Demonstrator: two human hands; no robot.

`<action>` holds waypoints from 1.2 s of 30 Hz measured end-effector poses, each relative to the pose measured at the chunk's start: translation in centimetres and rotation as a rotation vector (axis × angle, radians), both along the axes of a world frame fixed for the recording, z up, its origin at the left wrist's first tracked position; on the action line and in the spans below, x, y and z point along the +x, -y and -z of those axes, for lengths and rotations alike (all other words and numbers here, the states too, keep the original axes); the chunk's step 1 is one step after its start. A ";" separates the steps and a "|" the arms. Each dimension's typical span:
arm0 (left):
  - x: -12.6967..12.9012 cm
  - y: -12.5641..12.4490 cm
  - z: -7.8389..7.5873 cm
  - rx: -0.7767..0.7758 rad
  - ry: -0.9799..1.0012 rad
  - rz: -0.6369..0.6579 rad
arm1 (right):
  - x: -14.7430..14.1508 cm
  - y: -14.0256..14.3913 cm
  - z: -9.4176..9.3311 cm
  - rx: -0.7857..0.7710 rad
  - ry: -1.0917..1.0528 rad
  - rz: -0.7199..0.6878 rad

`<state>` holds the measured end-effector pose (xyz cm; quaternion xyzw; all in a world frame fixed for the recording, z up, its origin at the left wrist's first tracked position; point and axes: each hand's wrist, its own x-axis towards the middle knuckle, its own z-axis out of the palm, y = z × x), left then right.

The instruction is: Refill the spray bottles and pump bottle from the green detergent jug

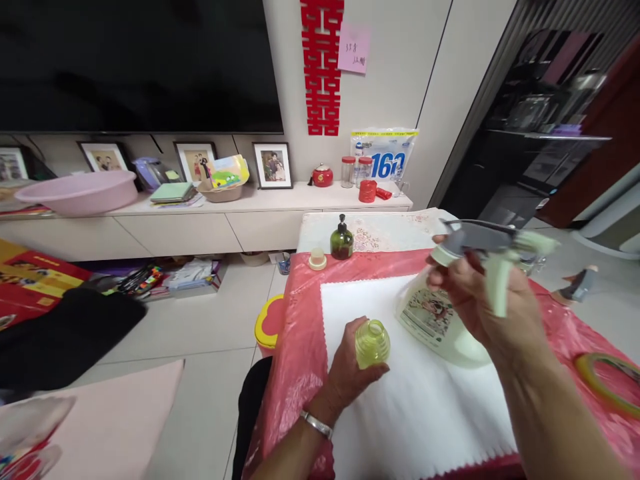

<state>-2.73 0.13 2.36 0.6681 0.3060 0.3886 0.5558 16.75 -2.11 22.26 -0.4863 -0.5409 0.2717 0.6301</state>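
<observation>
I see L hand (345,373) wrapped round yellow-green btl (373,348), left of big jug (425,319); R hand (493,303), well apart, grips spray head (487,240) nr jug.

Soft, even light; spray head (484,239) blurred, outer edges stretched and smeared

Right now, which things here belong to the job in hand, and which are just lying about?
Seem part of the job:
- yellow-green bottle, in the left grip
- spray head, in the right grip
- jug, near the right grip
- white cloth, under the jug

Seem just lying about:
- tape, on the red cover
- pink basin, on the cabinet
</observation>
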 end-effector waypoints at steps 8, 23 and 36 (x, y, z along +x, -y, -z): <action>-0.2 0.3 -0.4 -0.007 -0.019 -0.001 | -2.4 1.8 1.3 -0.030 -0.229 -0.041; 0.4 0.2 0.4 0.000 0.134 0.011 | -3.6 1.5 7.6 -0.271 0.319 -0.118; 0.9 0.2 -0.2 0.003 0.141 -0.010 | -3.6 1.6 8.1 -0.275 0.448 -0.156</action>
